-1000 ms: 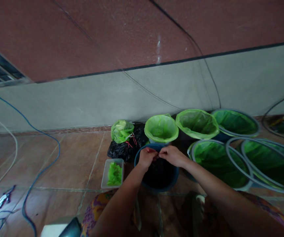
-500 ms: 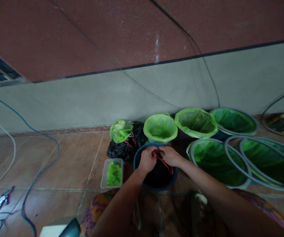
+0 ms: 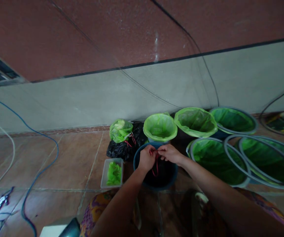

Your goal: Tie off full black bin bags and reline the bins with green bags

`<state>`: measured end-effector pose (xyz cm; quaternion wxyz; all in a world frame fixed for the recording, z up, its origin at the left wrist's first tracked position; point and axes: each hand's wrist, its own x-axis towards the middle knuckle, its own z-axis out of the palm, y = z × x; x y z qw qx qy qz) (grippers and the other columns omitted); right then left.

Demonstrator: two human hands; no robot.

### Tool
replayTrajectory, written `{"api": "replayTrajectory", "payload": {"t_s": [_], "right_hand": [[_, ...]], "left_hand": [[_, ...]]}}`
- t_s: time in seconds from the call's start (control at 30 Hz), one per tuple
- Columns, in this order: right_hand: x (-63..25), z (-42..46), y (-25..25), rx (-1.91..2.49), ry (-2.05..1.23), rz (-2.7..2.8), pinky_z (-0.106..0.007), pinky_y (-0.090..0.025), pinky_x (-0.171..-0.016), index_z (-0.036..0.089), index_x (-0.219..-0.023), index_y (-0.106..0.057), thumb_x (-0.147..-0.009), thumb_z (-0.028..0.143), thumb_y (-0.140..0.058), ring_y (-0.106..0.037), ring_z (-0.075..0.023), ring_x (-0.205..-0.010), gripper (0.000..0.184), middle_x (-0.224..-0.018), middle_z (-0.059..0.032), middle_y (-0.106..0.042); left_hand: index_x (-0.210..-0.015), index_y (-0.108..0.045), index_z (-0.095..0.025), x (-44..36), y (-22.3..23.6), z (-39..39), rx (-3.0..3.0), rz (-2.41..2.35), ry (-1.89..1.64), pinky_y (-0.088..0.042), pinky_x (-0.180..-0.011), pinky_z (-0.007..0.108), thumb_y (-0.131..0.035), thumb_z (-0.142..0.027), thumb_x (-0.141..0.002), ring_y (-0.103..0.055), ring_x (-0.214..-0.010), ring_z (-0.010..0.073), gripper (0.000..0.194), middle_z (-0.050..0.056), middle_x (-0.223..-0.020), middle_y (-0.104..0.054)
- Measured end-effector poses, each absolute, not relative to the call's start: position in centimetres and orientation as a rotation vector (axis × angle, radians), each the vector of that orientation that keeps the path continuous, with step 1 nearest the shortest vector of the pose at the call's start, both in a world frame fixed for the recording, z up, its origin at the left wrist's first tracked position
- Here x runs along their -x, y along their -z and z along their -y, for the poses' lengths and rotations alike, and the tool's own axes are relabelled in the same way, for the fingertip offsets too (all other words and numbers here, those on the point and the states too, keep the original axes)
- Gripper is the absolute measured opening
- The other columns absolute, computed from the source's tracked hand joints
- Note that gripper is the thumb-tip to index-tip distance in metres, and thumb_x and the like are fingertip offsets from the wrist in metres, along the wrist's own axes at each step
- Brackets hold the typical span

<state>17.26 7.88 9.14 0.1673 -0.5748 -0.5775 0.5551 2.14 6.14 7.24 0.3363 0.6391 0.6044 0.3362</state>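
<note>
Above a dark blue bin [image 3: 175,176], both my hands meet at a thin red string [image 3: 156,168]. My left hand [image 3: 147,158] has its fingers closed on the string near the bin's far rim. My right hand [image 3: 168,153] pinches the same string from the other side, fingertips close to the left ones. A loop of it hangs down between and below the hands into the bin. The bin's inside is dark, so what lies there cannot be made out.
Green-lined bins, such as the small one [image 3: 159,127] and the grey-rimmed one [image 3: 217,161], stand behind and to the right. A black plastic bag [image 3: 116,150] bears a green bag [image 3: 119,131]. Left are a clear tub [image 3: 104,177], a blue cable [image 3: 37,179] and keys [image 3: 4,199].
The red string's loop has swung from the right side to hang between my hands. My right fingers have shifted slightly and lie more stretched along the string.
</note>
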Motion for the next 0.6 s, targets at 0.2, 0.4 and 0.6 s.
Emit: {"api": "replayTrajectory", "payload": {"t_s": [0.2,0.4,0.6], "right_hand": [[-17.3,-8.2,-9.3,1.730,-1.083,2.138,-0.022,-0.047,-0.065,0.015,-0.083,-0.069,-0.089,0.017,-0.049,-0.067,-0.0147,-0.073,0.021,-0.080,-0.0060,-0.071],[-17.7,-7.4,-8.9,1.986,-0.569,2.478,-0.032,-0.048,-0.080,0.013,-0.100,-0.069,-0.091,0.016,-0.043,-0.068,-0.0262,-0.095,0.028,-0.099,-0.0162,-0.072],[-18.4,-7.1,-7.4,2.033,-0.651,2.585,-0.032,-0.049,-0.079,0.011,-0.102,-0.069,-0.087,0.009,-0.043,-0.067,-0.0281,-0.101,0.030,-0.103,-0.0177,-0.072]], "left_hand": [[-0.073,-0.066,-0.018,-2.1,-7.3,-6.3,-1.682,-1.585,-0.714,-0.044,-0.065,0.022,-0.057,-0.012,-0.081,-0.058,-0.064,0.0108,0.014,0.000,-0.072,-0.068],[-0.081,-0.069,-0.020,-1.7,-7.0,-5.6,-1.948,-1.785,-0.407,-0.047,-0.077,0.030,-0.053,-0.017,-0.085,-0.067,-0.082,0.0199,0.017,0.008,-0.084,-0.073],[-0.092,-0.070,-0.017,-0.7,-6.0,-5.4,-1.898,-1.819,-0.088,-0.049,-0.086,0.035,-0.048,-0.012,-0.082,-0.068,-0.096,0.0257,0.024,0.014,-0.098,-0.072]]}}
